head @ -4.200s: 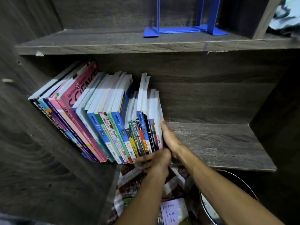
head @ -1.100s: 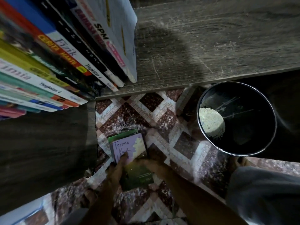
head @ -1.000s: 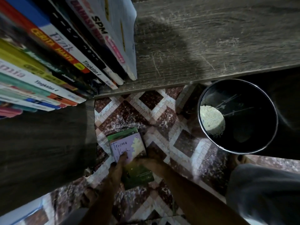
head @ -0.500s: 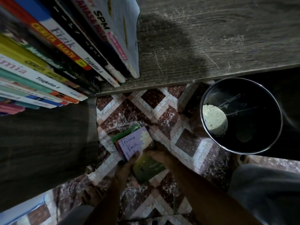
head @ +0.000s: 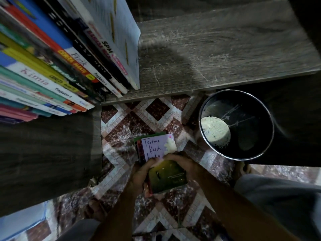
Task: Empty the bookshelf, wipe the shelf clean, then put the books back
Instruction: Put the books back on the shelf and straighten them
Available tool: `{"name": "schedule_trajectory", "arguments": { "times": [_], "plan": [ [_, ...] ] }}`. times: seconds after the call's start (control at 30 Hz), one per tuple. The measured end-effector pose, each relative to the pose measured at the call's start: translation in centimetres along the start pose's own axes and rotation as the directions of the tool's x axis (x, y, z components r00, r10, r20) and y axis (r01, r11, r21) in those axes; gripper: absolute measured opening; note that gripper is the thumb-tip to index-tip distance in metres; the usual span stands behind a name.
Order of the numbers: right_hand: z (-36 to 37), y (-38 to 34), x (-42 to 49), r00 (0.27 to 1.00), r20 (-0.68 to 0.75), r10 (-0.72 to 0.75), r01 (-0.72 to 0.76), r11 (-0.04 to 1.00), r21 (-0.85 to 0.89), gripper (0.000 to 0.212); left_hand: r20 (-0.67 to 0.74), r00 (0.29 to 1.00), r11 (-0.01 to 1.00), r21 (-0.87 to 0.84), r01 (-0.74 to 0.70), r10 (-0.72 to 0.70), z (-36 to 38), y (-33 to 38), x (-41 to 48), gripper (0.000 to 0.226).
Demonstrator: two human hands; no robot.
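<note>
I am reading every place off the black bucket [head: 257, 136], my fixed mark on the head feed. Well to the left of the bucket and farther from me, a row of schoolbooks [head: 52, 66] is standing on the wooden shelf [head: 217, 49]. It is leaning over leftward, I think because nothing is propping its open end. The bare board between that row and the bucket is showing pale scuffs and dust. From that I am judging the emptying only partly done and the wiping not yet begun.

Left of the bucket and lower, the dark side panel [head: 48, 153] is closing off the cabinet. Nearer the bucket, over the patterned floor tiles [head: 121, 122], the person's left hand [head: 140, 173] is curling round the left edge of a stack of small books [head: 154, 146]. The right hand [head: 182, 164], just left of the bucket, is wrapping over the stack's other side. Both hands are clamping it from opposite sides, probably so the loose little volumes are travelling as one squared bundle. I cannot tell whether the stack is resting on the tiles or lifted clear.

Inside the bucket a pale round lump [head: 215, 131] is lying against the left wall, perhaps a sponge or cloth waiting for the wipe. Right of the bucket and nearer me, a grey trouser leg [head: 278, 193] is showing, so the person is crouching close.
</note>
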State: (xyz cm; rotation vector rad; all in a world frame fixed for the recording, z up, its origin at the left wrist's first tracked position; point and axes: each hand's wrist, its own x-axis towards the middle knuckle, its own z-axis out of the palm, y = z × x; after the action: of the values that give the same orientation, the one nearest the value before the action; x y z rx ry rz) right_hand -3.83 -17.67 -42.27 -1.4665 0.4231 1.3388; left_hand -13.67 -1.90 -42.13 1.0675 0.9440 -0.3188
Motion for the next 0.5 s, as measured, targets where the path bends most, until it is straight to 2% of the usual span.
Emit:
{"name": "schedule_trajectory", "arguments": {
  "times": [0.13,0.2,0.27,0.33,0.4,0.47,0.5],
  "plan": [
    [-0.5,-1.2,-4.7,0.991,0.124,0.041,-0.051,0.996,0.071,0.027,0.044,0.996,0.996,-0.034,0.083,-0.081,1.1,2.0,-3.2,0.07],
    [-0.7,-1.9,-6.7,0.985,0.163,0.055,-0.065,0.996,0.055,0.03,0.099,0.989,0.993,-0.032,0.118,-0.114,1.7,3.5,-5.3,0.067],
    [-0.7,-3.0,-8.9,0.987,0.157,0.031,-0.038,0.998,0.041,0.05,0.149,0.983,0.994,-0.024,0.108,-0.104,2.5,5.4,-7.7,0.043],
    [-0.7,-4.1,-10.9,0.988,0.152,-0.038,0.037,0.999,0.008,0.062,0.16,0.984,0.996,-0.034,0.079,-0.073,3.6,7.0,-9.9,0.036],
    [-0.1,-5.4,-13.6,0.976,0.164,-0.14,0.14,0.99,0.015,0.051,0.141,0.99,1.0,-0.011,0.01,-0.009,4.0,8.5,-11.7,0.046],
    [0.2,-6.5,-16.0,0.957,0.183,-0.225,0.218,0.974,0.054,0.035,0.124,0.991,0.998,0.02,-0.053,0.05,4.3,9.7,-13.3,0.046],
    [0.2,-7.0,-17.2,0.95,0.177,-0.256,0.251,0.967,0.05,0.034,0.126,0.99,0.997,0.034,-0.072,0.067,4.5,10.4,-14.1,0.047]
  ]
}}
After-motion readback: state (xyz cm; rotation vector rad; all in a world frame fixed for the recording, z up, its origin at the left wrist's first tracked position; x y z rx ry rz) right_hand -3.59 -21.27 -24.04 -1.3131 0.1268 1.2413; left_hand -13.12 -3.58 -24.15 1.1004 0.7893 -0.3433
